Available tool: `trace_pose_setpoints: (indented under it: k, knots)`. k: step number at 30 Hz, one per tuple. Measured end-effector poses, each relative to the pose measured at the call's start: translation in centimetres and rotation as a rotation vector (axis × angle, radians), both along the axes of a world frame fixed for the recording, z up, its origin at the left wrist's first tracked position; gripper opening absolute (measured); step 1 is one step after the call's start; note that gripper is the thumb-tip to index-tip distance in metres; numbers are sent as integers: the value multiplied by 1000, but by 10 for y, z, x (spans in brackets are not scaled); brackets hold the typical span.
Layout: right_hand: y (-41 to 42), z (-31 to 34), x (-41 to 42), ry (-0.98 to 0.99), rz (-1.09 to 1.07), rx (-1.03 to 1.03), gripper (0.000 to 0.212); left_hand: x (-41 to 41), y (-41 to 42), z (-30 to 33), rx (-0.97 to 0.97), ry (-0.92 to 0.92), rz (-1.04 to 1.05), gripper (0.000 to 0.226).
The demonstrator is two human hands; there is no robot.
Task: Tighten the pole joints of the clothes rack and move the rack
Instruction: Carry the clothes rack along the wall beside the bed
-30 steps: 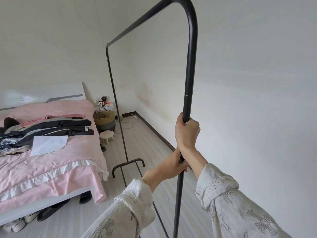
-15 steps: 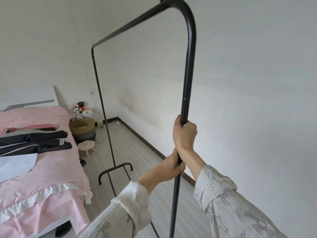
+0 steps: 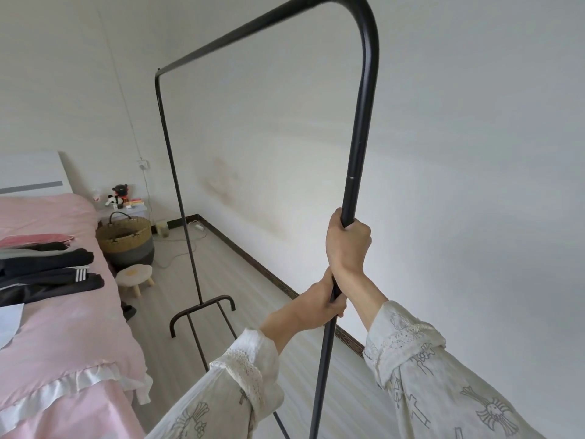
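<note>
The tall black metal clothes rack (image 3: 364, 90), standing on the floor between wall and pink-covered bed (image 3: 63, 327), is clamped at its near pole by the right hand (image 3: 346, 245) above the left hand (image 3: 319, 304), and is best twisted oppositely below the visible joint.

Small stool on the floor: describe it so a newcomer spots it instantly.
Start at the pink bed on the left and look along the floor beside it, toward the far corner. In front of the woven basket stands the stool: low, with a pale round top and light wooden legs, the only seat there.
</note>
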State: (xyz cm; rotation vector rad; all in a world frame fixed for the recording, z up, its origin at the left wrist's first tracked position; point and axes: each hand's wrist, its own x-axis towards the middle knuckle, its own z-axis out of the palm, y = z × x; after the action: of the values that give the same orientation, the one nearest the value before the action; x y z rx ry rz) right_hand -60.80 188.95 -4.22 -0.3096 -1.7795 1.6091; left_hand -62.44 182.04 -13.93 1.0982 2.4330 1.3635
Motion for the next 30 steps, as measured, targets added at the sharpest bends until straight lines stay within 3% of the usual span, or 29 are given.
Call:
trace_pose_setpoints:
  k: [10, 23, 30]
  knots:
    - [23, 1, -119, 4, 62, 30, 48, -115, 24, 0, -27, 25, 118, 6]
    - [92, 0, -287, -14, 105, 34, 50, -268, 92, 5, -30, -14, 186, 10]
    - [122, -1, -368, -28, 140, 11, 50, -343, 120, 11, -48, -18, 182, 23]
